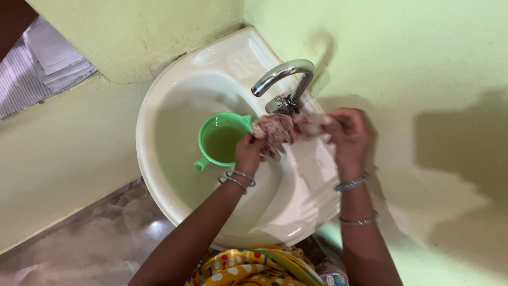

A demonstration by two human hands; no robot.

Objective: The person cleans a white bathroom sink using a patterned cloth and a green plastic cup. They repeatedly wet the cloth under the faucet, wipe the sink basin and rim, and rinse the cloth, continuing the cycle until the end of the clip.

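My left hand (247,151) and my right hand (346,133) both grip a twisted, wet red-and-white patterned cloth (283,128), stretched between them over a white corner washbasin (159,106). The cloth hangs just below the chrome tap (286,71). A green plastic mug (221,140) with a handle stands in the basin bowl, right beside my left hand, and holds some water. Silver bangles circle both wrists.
Pale green walls close in on the basin from the back and the right. A marbled stone floor (100,238) lies at lower left. A window with folded grey cloth (47,58) shows at upper left. My yellow patterned garment (248,267) is at the bottom edge.
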